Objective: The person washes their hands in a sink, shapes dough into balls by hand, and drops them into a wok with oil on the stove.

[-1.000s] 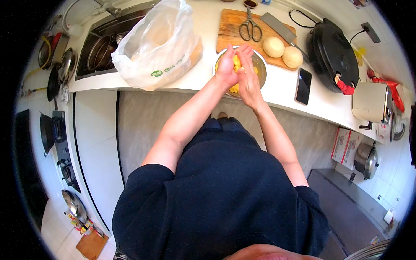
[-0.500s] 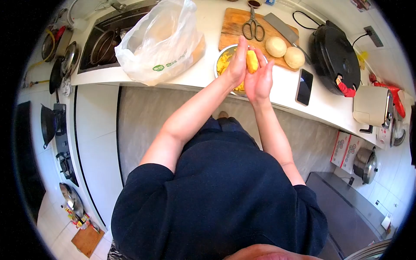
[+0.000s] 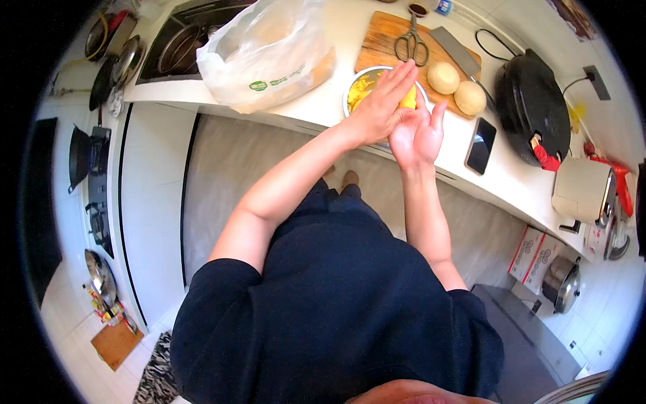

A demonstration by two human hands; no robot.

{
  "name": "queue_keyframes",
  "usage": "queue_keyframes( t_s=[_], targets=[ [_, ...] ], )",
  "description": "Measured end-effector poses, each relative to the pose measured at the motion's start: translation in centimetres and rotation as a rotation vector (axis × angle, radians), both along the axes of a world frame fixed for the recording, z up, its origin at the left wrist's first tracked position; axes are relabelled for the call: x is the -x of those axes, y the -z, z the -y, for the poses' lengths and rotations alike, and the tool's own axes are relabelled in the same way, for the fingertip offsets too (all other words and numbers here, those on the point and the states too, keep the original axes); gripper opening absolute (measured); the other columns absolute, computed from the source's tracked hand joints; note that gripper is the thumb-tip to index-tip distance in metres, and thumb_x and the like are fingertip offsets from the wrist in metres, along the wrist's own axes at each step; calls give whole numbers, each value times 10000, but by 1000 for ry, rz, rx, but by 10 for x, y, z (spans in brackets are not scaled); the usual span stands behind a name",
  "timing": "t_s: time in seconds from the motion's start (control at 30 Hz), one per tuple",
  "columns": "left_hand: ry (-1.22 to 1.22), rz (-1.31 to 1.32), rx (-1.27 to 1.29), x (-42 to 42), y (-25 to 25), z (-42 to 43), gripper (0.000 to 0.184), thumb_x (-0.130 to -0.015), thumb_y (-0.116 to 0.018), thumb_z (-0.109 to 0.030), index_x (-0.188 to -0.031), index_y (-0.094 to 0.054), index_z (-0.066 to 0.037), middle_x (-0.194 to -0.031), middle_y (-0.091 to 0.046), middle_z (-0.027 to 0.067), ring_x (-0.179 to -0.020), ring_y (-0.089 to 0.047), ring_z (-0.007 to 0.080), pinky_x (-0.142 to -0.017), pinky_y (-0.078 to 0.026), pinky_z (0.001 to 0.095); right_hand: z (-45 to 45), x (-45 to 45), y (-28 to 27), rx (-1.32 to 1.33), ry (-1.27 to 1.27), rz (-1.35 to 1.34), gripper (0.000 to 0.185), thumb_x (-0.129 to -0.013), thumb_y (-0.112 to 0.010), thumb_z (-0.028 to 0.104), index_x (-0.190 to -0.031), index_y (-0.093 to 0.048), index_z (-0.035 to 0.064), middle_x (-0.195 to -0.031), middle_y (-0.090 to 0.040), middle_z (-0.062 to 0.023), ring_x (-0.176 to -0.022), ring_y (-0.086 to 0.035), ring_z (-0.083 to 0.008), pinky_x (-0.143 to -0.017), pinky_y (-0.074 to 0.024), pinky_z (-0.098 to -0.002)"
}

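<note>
A lump of yellow mash [image 3: 408, 99] shows between my two palms, partly hidden by fingers. My left hand [image 3: 382, 108] lies across it from the upper left, its fingers straight and together. Underneath, my right hand [image 3: 415, 140] is turned palm up and cups the lump, thumb held apart. Both hands are over the front edge of a white bowl [image 3: 346, 101], which contains more crumbly yellow mash [image 3: 361, 89]. To the right, two smooth pale dough balls [image 3: 443, 77] sit on a wooden cutting board [image 3: 377, 42].
Scissors [image 3: 412, 48] and a cleaver [image 3: 455, 50] lie on the board. A white plastic bag [image 3: 269, 57] stands left of the bowl. Rightward are a phone [image 3: 481, 146], a black electric pan [image 3: 531, 101] and a cream toaster [image 3: 583, 190]. A sink [image 3: 161, 62] is at far left.
My left hand has turned from edge-on to lying flatter over the right palm, covering more of the yellow lump. The whole view has shifted slightly.
</note>
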State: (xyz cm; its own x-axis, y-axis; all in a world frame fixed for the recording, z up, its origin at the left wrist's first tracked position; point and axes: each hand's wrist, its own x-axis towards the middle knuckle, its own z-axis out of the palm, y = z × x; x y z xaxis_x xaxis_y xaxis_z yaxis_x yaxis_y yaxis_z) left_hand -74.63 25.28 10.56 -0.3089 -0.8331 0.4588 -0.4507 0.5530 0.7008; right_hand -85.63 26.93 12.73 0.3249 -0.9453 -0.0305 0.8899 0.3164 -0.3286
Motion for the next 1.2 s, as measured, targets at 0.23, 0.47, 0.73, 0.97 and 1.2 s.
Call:
queue_keyframes(
  t_s=[0.23, 0.47, 0.73, 0.97, 1.2],
  targets=[
    [-77, -598, -143, -37, -41, -48, 646, -939, -413, -373, -1420, -163, -22, -1478, -148, 180, -1377, -130, 289, -1110, -162, 379, -34, -47, -29, 302, 55, -331, 846, -876, -150, 656, -1411, -168, 0, -1482, -169, -130, -1369, -160, -265, -1120, -80, -402],
    [140, -1993, -408, -164, -48, -90, 540, -980, -227, -378, -1360, -294, 0, -1420, -314, 150, -1326, -282, 256, -1102, -223, 360, -65, -174, -35, 925, -133, -760, 857, -871, -154, 653, -1426, -99, 1, -1501, -41, -150, -1388, -10, -273, -1111, 7, -383],
    [-313, -1407, 95, -343, -34, -183, 610, -977, -196, -435, -1380, -245, 20, -1435, -281, 149, -1338, -245, 249, -1114, -165, 360, -146, -374, -38, 1596, -196, -1140, 741, -924, -317, 465, -1416, -68, -30, -1468, -37, -267, -1375, -3, -383, -1106, -43, -450],
    [-541, -1409, 215, -494, -39, -277, 760, -918, -174, -592, -1423, -150, -25, -1493, -130, 126, -1385, -88, 227, -1126, -53, 346, -224, -533, -43, 1683, -267, -820, 763, -921, -306, 506, -1421, -65, -18, -1475, -35, -248, -1377, -15, -370, -1109, -59, -437],
    [-871, -1305, 233, -590, -37, -335, 705, -937, -287, -508, -1425, -149, -18, -1466, -224, 101, -1293, -285, 176, -1060, -224, 287, -266, -648, -32, 349, -911, -152, 740, -925, -252, 553, -1392, -200, -19, -1443, -247, -154, -1343, -224, -276, -1106, -168, -409]
  ],
)
